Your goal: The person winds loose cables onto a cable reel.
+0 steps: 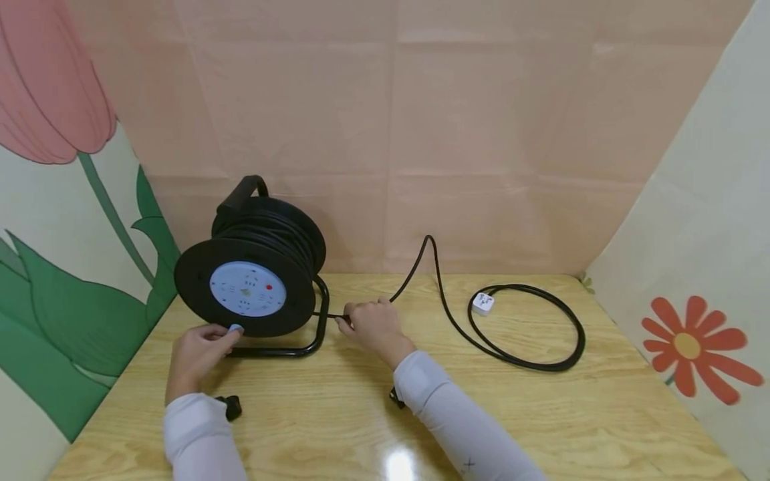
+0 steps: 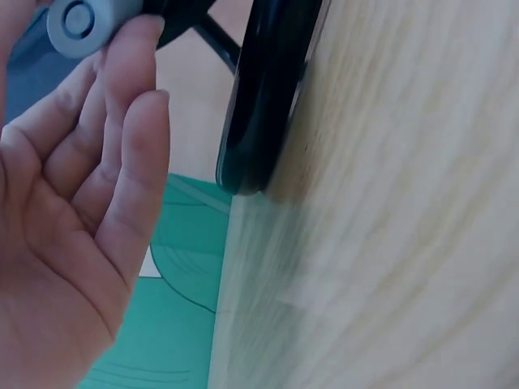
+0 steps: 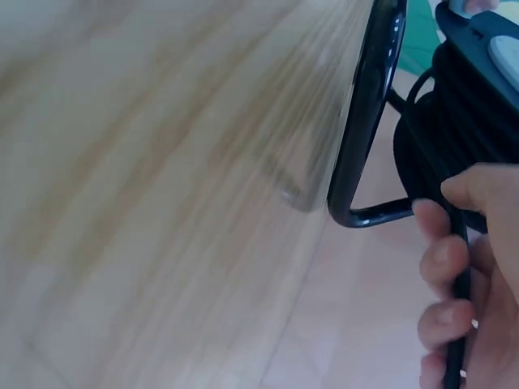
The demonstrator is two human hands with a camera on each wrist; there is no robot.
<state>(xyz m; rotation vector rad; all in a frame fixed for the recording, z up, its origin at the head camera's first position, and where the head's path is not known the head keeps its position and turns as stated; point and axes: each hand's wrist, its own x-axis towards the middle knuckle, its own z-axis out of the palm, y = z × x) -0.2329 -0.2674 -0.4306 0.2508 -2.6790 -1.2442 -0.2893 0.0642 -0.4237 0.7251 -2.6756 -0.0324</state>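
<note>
A black cable reel (image 1: 191, 287) stands on the left of the table, with black cable (image 1: 271, 230) wound on its drum and a pale round socket panel (image 1: 248, 288) facing the front. My left hand (image 1: 198, 354) pinches a grey knob (image 2: 93, 23) at the lower rim of the reel's front disc. To the right of the reel, my right hand (image 1: 374, 331) grips the cable (image 3: 460, 312), fingers curled round it. From there the cable rises in a bend and runs down to a loose coil (image 1: 574, 327) ending in a white plug (image 1: 483, 304).
The reel's black tube frame (image 1: 277, 351) rests on the wooden table (image 1: 325, 407). A pink backdrop (image 1: 481, 133) closes off the back, and flower-printed panels (image 1: 674, 254) stand at both sides. A small black wrist device (image 1: 231, 407) shows beside the left sleeve.
</note>
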